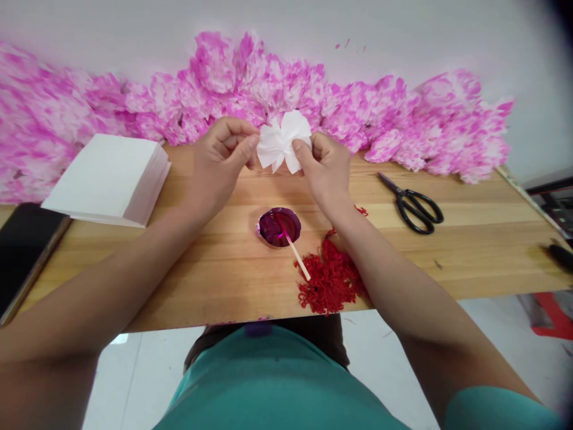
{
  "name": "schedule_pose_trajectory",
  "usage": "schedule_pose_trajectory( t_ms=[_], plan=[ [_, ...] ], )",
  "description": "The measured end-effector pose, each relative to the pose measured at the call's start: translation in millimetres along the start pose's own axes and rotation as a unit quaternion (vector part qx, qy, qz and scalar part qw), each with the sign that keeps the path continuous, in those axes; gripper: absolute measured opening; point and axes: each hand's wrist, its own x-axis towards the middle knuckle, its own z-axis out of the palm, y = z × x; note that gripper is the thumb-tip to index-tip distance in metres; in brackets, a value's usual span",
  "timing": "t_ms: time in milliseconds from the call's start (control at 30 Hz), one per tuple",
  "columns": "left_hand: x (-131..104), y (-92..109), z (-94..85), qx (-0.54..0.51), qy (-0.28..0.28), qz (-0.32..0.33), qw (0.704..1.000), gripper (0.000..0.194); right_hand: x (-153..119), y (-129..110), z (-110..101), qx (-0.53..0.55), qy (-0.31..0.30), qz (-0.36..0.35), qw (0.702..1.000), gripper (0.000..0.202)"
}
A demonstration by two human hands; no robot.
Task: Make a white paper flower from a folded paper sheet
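A white paper flower (283, 140) with spread petals is held up over the table, between both hands. My right hand (329, 164) grips it, thumb pressed on its front near the right side and the other fingers behind. At its left edge, my left hand (226, 152) is closed, thumb and forefinger pinched together on a petal's rim; the fingertips partly hide the contact. Below the hands sits a small round dish of purple-pink liquid (268, 230), with a pale stick (299, 260) leaning out of it. Red yarn pieces (329, 283) lie in a heap beside my right forearm.
Pink-and-white paper flowers (277, 83) are piled along the wall. A stack of white paper (107, 176) and a dark phone (31, 251) lie at left. Black-handled scissors (414, 206) rest at right on the wooden table (201, 292).
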Motion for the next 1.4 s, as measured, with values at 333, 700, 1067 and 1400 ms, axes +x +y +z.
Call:
schedule_pose_trajectory(
  t_ms=[333, 700, 1067, 1400],
  plan=[
    [-2.5, -9.7, 5.8, -0.025, -0.099, -0.126, 0.987, 0.017, -8.0, -12.7, -0.9, 0.055, -0.154, -0.022, 0.986, 0.045],
    [0.0, -6.9, 5.3, 0.115, -0.103, -0.154, 0.976, 0.01, 5.9, 18.0, -2.5, -0.032, -0.177, 0.012, 0.984, 0.026],
    [2.7, -14.3, -5.1, 0.386, -0.181, -0.083, 0.901, 0.027, 0.0, 18.3, 1.2, -0.095, -0.267, 0.011, 0.959, 0.029],
    [4.0, -9.7, 0.5, 0.4, -0.189, -0.066, 0.894, 0.034, 6.3, 18.9, 3.5, -0.082, -0.237, 0.014, 0.968, 0.043]
  ],
)
